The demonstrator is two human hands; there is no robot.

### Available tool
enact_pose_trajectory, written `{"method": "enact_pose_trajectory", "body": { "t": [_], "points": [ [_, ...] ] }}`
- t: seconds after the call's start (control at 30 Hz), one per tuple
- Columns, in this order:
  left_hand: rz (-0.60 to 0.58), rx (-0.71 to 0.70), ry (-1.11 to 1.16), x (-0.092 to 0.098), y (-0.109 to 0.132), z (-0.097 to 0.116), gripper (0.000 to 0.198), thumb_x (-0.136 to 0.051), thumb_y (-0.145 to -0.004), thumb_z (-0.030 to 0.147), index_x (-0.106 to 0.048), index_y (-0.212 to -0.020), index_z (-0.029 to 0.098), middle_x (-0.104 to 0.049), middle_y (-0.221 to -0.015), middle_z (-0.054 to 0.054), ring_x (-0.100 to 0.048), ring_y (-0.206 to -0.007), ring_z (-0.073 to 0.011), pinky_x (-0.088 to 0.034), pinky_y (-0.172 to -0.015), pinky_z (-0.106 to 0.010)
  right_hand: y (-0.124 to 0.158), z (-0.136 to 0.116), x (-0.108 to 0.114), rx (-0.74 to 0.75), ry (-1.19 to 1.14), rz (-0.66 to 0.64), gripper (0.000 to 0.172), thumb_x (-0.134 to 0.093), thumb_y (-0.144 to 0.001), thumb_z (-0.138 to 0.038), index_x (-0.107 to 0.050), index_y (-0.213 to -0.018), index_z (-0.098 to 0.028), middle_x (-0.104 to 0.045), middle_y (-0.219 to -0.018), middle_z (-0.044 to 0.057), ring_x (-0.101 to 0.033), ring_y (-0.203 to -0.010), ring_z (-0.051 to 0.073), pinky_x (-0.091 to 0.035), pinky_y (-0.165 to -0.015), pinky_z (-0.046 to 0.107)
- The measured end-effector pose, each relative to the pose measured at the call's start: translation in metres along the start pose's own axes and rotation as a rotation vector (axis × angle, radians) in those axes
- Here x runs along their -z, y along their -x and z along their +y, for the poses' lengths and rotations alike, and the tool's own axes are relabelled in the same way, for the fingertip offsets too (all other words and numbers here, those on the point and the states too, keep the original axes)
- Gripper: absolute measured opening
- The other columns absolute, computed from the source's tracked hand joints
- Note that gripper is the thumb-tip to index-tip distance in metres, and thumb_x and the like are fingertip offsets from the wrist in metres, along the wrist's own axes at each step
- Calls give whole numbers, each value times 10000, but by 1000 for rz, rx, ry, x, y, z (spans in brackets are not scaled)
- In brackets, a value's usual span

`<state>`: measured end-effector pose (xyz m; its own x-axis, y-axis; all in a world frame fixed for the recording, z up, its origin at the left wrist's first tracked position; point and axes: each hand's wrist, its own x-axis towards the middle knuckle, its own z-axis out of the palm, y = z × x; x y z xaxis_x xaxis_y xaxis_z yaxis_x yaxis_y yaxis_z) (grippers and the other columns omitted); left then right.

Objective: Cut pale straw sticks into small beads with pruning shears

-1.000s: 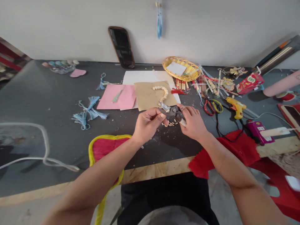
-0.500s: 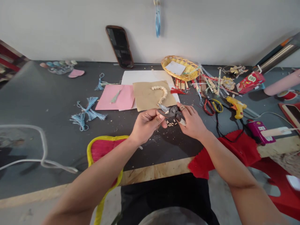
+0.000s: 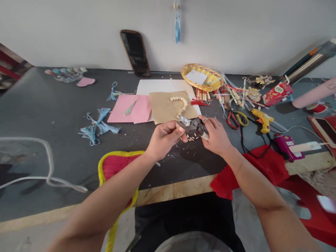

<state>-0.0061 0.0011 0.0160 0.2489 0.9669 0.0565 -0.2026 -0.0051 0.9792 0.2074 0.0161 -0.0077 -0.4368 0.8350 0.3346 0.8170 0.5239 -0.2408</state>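
My right hand is closed round the handles of a pair of pruning shears, whose blades point left. At the blade end, the thumb and fingers of my left hand pinch together; what they hold is too small and hidden to make out. Just beyond the blades, a curved row of small cream-coloured pieces lies on a brown paper sheet. Short pale cut bits are scattered on the dark tabletop below the shears.
Blue tassels and pink paper lie to the left. A wicker basket, scissors, a yellow glue gun, a red drink carton and red cloth are on the right. A phone leans against the wall.
Both hands and the shears keep nearly the same place. The view has shifted very slightly; no object has visibly been moved, taken up or let go.
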Motion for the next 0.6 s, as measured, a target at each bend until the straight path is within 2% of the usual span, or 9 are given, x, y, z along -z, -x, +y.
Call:
{"method": "enact_pose_trajectory", "body": {
  "t": [0.23,0.37,0.47,0.6],
  "points": [
    [83,-83,-168,4,-5,-8,194,-709,-792,338,-628,-827,165,-706,-694,-31,-530,-531,-78,-419,-491,-194,-1,12,-5,-28,-21,89,648,-525,-837,-262,-309,-1442,-178,-533,-1279,154,-481,-1161,321,-449,-924,500],
    [136,-90,-227,8,-8,-14,158,-651,-838,312,-642,-801,159,-701,-680,-32,-420,-462,-53,-339,-436,-191,-2,14,-4,-55,-49,55,660,-528,-861,-297,-275,-1462,-198,-525,-1294,154,-470,-1177,335,-449,-923,524],
    [110,-61,-209,10,-8,-14,175,-635,-843,313,-648,-769,155,-678,-635,-30,-343,-424,-46,-260,-401,-207,-2,15,-3,-38,-73,-5,681,-533,-860,-302,-251,-1472,-209,-524,-1291,154,-469,-1177,343,-442,-931,536],
    [70,18,-128,9,-8,-8,199,-669,-805,334,-635,-734,150,-664,-594,-33,-304,-395,-43,-212,-384,-220,-2,16,-2,-18,-90,-23,697,-529,-853,-279,-233,-1481,-219,-515,-1280,156,-466,-1181,344,-426,-957,548]
  ]
}}
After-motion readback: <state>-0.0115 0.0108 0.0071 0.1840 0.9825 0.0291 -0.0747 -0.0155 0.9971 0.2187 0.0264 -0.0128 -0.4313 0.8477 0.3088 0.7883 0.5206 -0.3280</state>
